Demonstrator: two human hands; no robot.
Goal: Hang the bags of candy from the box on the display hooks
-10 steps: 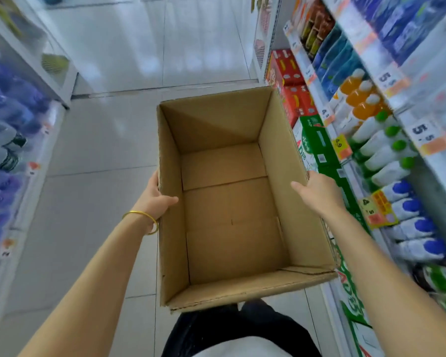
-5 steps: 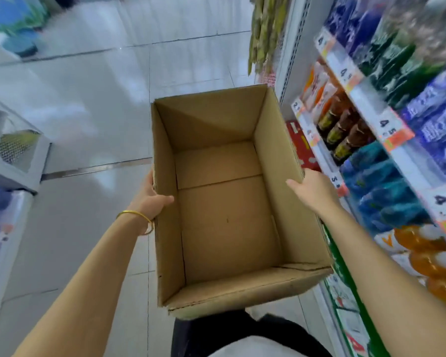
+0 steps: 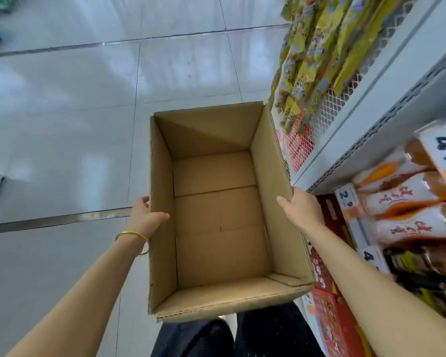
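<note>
From the head camera, an open cardboard box (image 3: 162, 228) is held out in front of the person above a pale tiled floor (image 3: 62, 124), its flat brown bottom in full view. The left hand (image 3: 146, 219) grips the left wall, thumb hooked over the rim to the inside and fingers outside (a gold bangle (image 3: 131, 238) sits on that wrist). The right hand (image 3: 303, 211) clamps the right wall the same way, thumb inside. Just past the box's far right corner, yellow-green bags of candy (image 3: 314, 55) hang against a white mesh panel (image 3: 330, 112). Blurred orange-and-white packets (image 3: 402, 202) fill the shelf at right, with red cartons (image 3: 330, 318) below.
</note>
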